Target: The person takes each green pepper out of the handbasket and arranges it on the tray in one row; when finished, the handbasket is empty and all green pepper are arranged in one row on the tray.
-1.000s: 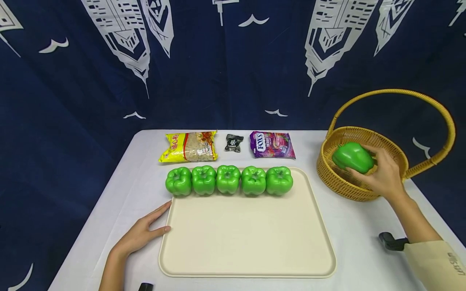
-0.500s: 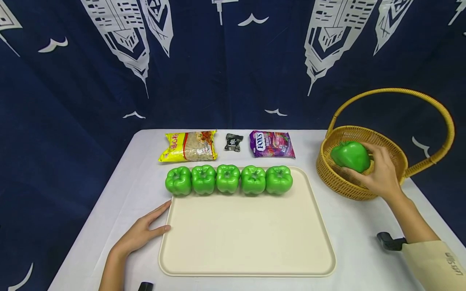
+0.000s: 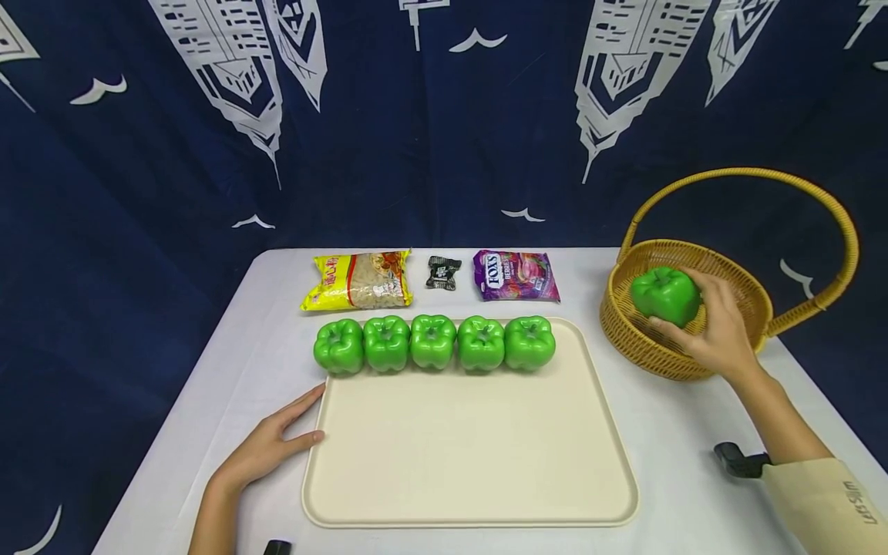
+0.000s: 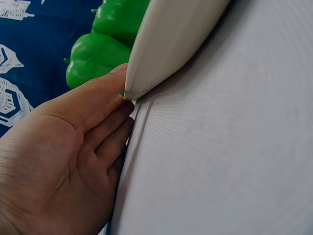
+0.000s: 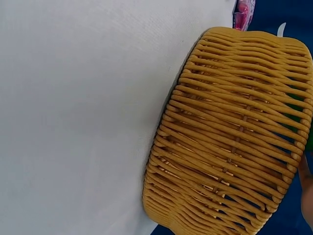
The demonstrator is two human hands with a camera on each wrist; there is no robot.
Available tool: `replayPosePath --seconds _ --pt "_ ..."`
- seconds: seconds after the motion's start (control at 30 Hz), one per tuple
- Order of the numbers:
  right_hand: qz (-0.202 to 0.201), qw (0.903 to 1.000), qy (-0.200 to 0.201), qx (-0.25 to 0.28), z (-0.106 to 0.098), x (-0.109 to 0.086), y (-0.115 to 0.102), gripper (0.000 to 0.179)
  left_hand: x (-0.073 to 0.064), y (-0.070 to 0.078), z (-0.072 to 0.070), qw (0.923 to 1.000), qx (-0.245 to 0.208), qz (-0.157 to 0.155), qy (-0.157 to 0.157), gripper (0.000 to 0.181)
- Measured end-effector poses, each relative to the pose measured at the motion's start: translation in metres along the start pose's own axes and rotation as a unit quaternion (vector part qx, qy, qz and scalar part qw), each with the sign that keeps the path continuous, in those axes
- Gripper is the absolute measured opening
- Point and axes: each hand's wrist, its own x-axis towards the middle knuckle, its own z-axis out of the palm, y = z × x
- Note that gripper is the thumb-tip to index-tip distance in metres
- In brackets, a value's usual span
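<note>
In the head view my right hand [image 3: 721,331] grips a green bell pepper [image 3: 664,295] inside the wicker basket [image 3: 648,362], thumb on its near side and fingers behind. The right wrist view mostly shows the basket's woven side [image 5: 230,132], with only a sliver of that hand at the right edge. My left hand [image 3: 267,443] rests against the left rim of the cream tray [image 3: 479,455], fingers fairly straight. In the left wrist view, the left hand's [image 4: 63,152] fingertips touch the tray's edge [image 4: 161,44]. Several green bell peppers [image 3: 433,341] stand in a row along the tray's far edge.
Behind the tray lie a yellow food bag [image 3: 361,280], a small black packet [image 3: 442,273] and a purple candy bag [image 3: 516,276]. The basket's tall handle [image 3: 749,173] arches above the right hand. A navy patterned cloth [image 3: 430,154] hangs behind the white table [image 3: 229,347].
The bell pepper in my right hand has turned within the basket, its top now facing more upward. The right hand has shifted slightly left. The left hand stays against the tray.
</note>
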Motion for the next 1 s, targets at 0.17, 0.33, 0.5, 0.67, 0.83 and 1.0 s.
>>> replayPosePath --seconds 0.17,0.33,0.5,0.67,0.83,1.0 --pt "-0.001 0.9999 0.000 -0.011 0.003 0.000 0.000 0.092 -0.001 0.000 0.000 1.0000 -0.008 -0.002 0.000 0.067" --pt "-0.023 0.9996 0.006 -0.015 0.005 -0.001 0.000 0.093 -0.001 -0.002 0.001 1.0000 -0.007 -0.003 -0.001 0.067" --pt "-0.015 0.9998 0.001 0.009 0.006 -0.002 0.000 0.097 -0.001 -0.002 0.001 1.0000 -0.004 -0.002 -0.002 0.067" --pt "-0.015 0.9997 -0.012 0.018 0.007 -0.002 -0.003 0.097 -0.001 -0.001 0.000 1.0000 -0.001 -0.002 -0.001 0.067" --pt "-0.006 0.9997 -0.019 0.016 0.009 -0.003 -0.008 0.092 0.000 -0.001 0.000 1.0000 0.003 0.000 0.000 0.067" --pt "-0.017 0.9996 -0.008 0.021 0.009 -0.002 -0.012 0.092 0.000 -0.002 0.000 1.0000 -0.001 -0.001 -0.001 0.067"
